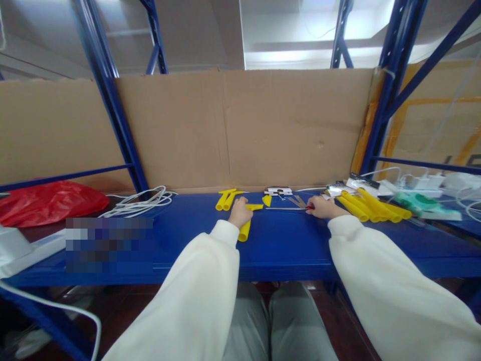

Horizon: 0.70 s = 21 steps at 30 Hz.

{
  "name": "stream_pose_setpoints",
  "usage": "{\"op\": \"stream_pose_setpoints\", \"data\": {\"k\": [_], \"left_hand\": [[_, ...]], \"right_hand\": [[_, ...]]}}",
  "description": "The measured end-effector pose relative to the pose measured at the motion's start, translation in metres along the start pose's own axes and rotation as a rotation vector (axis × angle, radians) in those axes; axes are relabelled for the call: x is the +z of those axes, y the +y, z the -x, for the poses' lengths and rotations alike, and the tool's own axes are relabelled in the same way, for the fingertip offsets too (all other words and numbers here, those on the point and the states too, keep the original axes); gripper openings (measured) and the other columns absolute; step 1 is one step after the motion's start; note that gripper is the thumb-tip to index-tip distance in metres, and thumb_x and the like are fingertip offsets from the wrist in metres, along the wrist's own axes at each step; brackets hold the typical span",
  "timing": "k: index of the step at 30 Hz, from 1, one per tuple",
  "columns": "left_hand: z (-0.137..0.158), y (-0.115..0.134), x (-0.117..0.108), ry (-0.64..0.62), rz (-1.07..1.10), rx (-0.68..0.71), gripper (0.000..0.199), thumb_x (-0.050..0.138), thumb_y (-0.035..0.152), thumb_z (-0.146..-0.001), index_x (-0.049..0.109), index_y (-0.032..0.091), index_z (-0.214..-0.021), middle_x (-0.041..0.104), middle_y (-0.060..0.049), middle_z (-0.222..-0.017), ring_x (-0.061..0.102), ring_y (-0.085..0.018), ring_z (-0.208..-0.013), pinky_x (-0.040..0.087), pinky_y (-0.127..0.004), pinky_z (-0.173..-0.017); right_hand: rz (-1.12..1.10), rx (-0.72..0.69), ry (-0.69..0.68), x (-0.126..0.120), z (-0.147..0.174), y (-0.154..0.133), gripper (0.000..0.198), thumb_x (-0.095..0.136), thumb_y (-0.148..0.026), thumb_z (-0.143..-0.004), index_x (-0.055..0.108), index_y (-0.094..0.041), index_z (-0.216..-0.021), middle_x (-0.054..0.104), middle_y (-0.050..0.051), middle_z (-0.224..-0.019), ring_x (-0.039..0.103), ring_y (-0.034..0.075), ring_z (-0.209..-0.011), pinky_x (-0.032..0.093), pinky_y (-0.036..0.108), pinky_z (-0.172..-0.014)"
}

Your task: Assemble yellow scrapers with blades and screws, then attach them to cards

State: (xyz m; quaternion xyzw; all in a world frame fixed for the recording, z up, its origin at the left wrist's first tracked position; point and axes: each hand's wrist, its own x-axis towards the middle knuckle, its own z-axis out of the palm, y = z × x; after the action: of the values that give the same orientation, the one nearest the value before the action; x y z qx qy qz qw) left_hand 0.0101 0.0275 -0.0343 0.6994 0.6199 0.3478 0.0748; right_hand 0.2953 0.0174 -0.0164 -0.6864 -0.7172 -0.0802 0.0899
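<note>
My left hand (241, 213) is closed around a yellow tube-like piece (244, 231), whose open round end points toward me and whose flat arm sticks out to the right. My right hand (320, 206) grips a screwdriver (285, 208); a bit of its red handle shows, and its long thin shaft points left toward the yellow piece, without visibly touching it. Behind the shaft lie a small yellow part (266, 200) and some thin metal strips (298, 201). Two similar yellow pieces (227, 199) rest left of my left hand.
Several yellow tubes (372, 205) lie right of my right hand, by white-and-black packets (363, 184) and a green-and-white item (423, 204). A coiled white cable (141, 201) and a red plastic bag (52, 202) sit left on the blue tabletop (285, 250). Cardboard (263, 130) stands behind.
</note>
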Motion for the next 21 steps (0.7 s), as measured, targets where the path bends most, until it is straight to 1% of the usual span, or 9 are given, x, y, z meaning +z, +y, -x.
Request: {"op": "stream_pose_setpoints", "data": {"k": [3, 9, 14, 17, 21], "left_hand": [[-0.002, -0.002, 0.002, 0.008, 0.005, -0.007, 0.043, 0.062, 0.004, -0.070, 0.059, 0.011, -0.112, 0.062, -0.013, -0.107, 0.062, -0.021, -0.103, 0.047, -0.030, -0.093], [-0.003, -0.001, 0.000, 0.025, 0.016, -0.030, 0.037, 0.066, 0.010, -0.073, 0.060, 0.010, -0.110, 0.062, -0.015, -0.114, 0.062, -0.023, -0.107, 0.046, -0.030, -0.094], [0.000, 0.004, -0.005, 0.025, 0.008, -0.039, 0.036, 0.066, 0.010, -0.074, 0.060, 0.010, -0.110, 0.063, -0.016, -0.116, 0.060, -0.023, -0.112, 0.044, -0.030, -0.098], [0.001, 0.006, -0.007, 0.023, 0.030, -0.037, 0.037, 0.065, 0.009, -0.075, 0.059, 0.008, -0.112, 0.062, -0.018, -0.119, 0.059, -0.024, -0.114, 0.044, -0.030, -0.097], [0.002, 0.006, -0.008, 0.035, 0.064, -0.032, 0.037, 0.064, 0.009, -0.076, 0.059, 0.010, -0.112, 0.062, -0.017, -0.120, 0.060, -0.024, -0.113, 0.044, -0.030, -0.096]], "right_hand": [[0.007, -0.006, 0.012, 0.004, -0.003, 0.004, 0.005, 0.064, -0.026, -0.075, 0.067, -0.023, -0.077, 0.070, 0.009, -0.094, 0.063, 0.030, -0.096, 0.046, 0.048, -0.082], [0.005, -0.047, 0.049, 0.012, -0.011, 0.015, 0.009, 0.065, -0.032, -0.075, 0.069, -0.025, -0.077, 0.070, 0.008, -0.090, 0.062, 0.028, -0.091, 0.047, 0.045, -0.079], [-0.013, 0.013, 0.004, 0.007, -0.007, 0.010, 0.011, 0.060, -0.028, -0.078, 0.069, -0.024, -0.083, 0.070, 0.009, -0.101, 0.061, 0.031, -0.101, 0.045, 0.052, -0.084], [-0.032, 0.049, 0.000, 0.002, -0.004, 0.004, 0.014, 0.056, -0.026, -0.081, 0.069, -0.024, -0.087, 0.070, 0.010, -0.103, 0.061, 0.032, -0.103, 0.044, 0.055, -0.087], [-0.043, 0.074, -0.024, -0.002, -0.002, 0.000, 0.018, 0.053, -0.026, -0.083, 0.069, -0.022, -0.092, 0.070, 0.011, -0.105, 0.060, 0.033, -0.106, 0.042, 0.059, -0.090]]}}
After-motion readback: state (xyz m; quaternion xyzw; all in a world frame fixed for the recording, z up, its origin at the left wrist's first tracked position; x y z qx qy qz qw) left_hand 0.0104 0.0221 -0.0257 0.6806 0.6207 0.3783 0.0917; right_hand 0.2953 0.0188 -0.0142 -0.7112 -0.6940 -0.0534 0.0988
